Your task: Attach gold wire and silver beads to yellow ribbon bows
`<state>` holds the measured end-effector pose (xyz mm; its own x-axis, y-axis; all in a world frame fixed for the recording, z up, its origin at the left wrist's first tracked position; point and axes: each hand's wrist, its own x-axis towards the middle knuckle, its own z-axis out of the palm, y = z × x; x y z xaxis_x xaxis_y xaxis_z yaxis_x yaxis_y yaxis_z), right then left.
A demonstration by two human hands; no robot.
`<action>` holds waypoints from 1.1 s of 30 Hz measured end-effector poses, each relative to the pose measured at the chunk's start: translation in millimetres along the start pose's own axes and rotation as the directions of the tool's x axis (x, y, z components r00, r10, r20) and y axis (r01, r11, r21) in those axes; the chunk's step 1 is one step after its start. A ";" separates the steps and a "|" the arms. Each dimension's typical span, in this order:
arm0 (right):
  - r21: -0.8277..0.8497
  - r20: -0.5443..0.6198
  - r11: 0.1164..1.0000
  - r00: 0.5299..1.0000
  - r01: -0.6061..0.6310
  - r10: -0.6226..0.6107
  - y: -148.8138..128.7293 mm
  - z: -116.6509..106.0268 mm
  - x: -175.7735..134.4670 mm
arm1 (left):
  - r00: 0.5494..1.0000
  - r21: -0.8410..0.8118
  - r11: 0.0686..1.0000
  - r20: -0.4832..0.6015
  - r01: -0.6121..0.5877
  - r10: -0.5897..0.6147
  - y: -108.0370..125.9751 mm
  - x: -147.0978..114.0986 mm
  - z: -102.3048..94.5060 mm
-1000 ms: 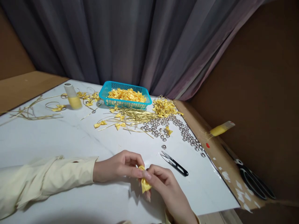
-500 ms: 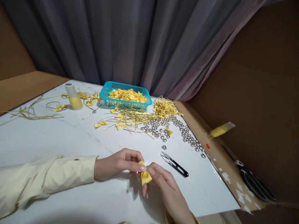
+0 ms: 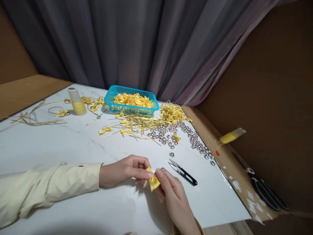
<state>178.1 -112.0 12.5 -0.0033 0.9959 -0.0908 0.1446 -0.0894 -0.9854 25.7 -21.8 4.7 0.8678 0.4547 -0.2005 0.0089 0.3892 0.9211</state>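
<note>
My left hand (image 3: 128, 171) holds a small yellow ribbon bow (image 3: 154, 183) by its middle, between thumb and fingers, a little above the white table. Close against the bow's right side is my right hand (image 3: 174, 192), its thumb and forefinger pressed together. What they pinch is too small or hidden to tell. Black thread snips (image 3: 184, 173) lie on the table just beyond the right hand, blades pointing up and left. Past the snips are many silver rings or beads (image 3: 171, 154) and a yellow bow (image 3: 177, 137) among them.
A blue basket (image 3: 132, 108) of yellow bows stands at the back. Gold cords (image 3: 144, 122) and a heap of bows (image 3: 172, 112) lie before it. A yellow thread spool (image 3: 79, 106) stands left; another (image 3: 232, 135) lies right, near large black scissors (image 3: 265, 191).
My right hand has turned slightly, its thumb tip lifting up off the bow. The bow has tilted and shifted a little to the right. The things on the table stay put.
</note>
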 end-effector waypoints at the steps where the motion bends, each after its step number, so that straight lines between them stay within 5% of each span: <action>1: 0.000 -0.018 1.000 1.000 -0.003 0.003 0.1 0.6 -0.2 | 1.000 0.001 1.000 -0.004 0.000 0.000 0.2 0.1 0.1; 7: 0.010 -0.184 1.000 0.983 0.003 -0.001 3.9 -6.8 -0.6 | 0.999 0.019 1.000 -0.040 0.025 -0.024 2.3 -0.6 1.7; 12: 0.086 -0.464 0.992 0.885 0.094 -0.044 2.3 -45.1 2.0 | 0.996 0.046 0.997 -0.062 0.062 -0.059 4.4 -1.0 1.9; 21: 0.207 -0.835 0.953 0.547 0.222 0.054 -5.0 -120.5 -10.2 | 0.995 0.034 0.997 -0.079 0.069 -0.067 3.4 -0.3 0.3; 26: 0.198 -0.830 0.962 0.554 0.190 0.061 6.0 -132.1 -12.1 | 0.995 0.045 0.997 -0.081 0.067 -0.063 3.6 0.1 0.5; 31: -0.130 -0.882 0.991 0.454 0.034 -0.131 16.3 -132.2 -11.3 | 0.992 0.059 0.997 -0.123 0.041 -0.033 3.4 0.9 -0.9; 33: -0.166 -0.870 0.986 0.475 -0.033 -0.131 15.9 -127.2 -11.3 | 0.990 0.056 0.998 -0.138 0.037 -0.029 2.8 1.5 -1.2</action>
<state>306.3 -122.6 16.1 0.8406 0.4991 0.2106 0.3066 -0.1178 -0.9445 26.5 -19.0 6.5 0.7900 0.5496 -0.2718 0.0695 0.3601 0.9303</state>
